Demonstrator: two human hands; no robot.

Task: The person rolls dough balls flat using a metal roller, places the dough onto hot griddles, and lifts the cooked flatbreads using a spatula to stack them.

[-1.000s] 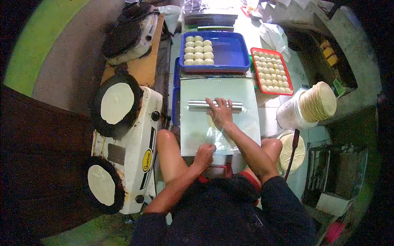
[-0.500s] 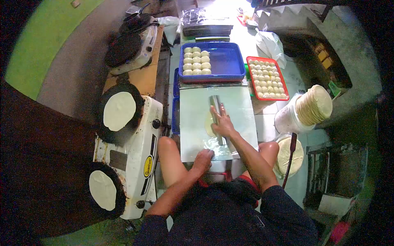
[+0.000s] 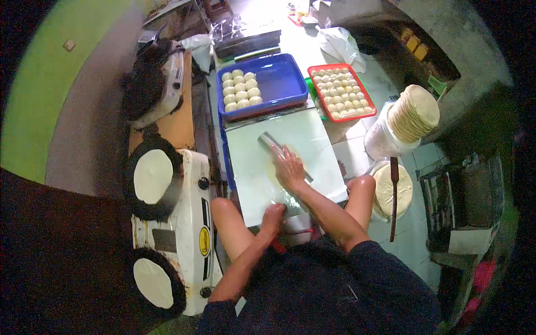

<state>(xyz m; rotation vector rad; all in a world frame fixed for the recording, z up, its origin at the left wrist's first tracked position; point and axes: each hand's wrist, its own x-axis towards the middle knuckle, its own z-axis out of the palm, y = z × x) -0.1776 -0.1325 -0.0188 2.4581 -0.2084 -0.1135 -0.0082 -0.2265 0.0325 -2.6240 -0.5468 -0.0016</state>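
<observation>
My right hand [image 3: 291, 169] lies over a metal rolling pin [image 3: 268, 140], which slants across the white board [image 3: 245, 184]. Under the pin and hand is a thin, pale round of dough [image 3: 272, 173], partly hidden. At the board's near edge, my left hand [image 3: 273, 218] is closed on the edge of a shiny clear plastic sheet [image 3: 291, 202]; its fingertips are hard to see.
A blue tray [image 3: 285, 81] of dough balls stands beyond the board, a red tray [image 3: 371, 109] of smaller ones to its right. At left, flatbreads lie on black pans [image 3: 176, 187] on a stove [image 3: 192, 234]. Stacked flatbreads [image 3: 416, 114] top a bucket [image 3: 379, 137] at right.
The view has turned, so the board now appears tilted. My right hand and the rolling pin have swung to a steeper slant across the dough. My left hand stays at the near edge.
</observation>
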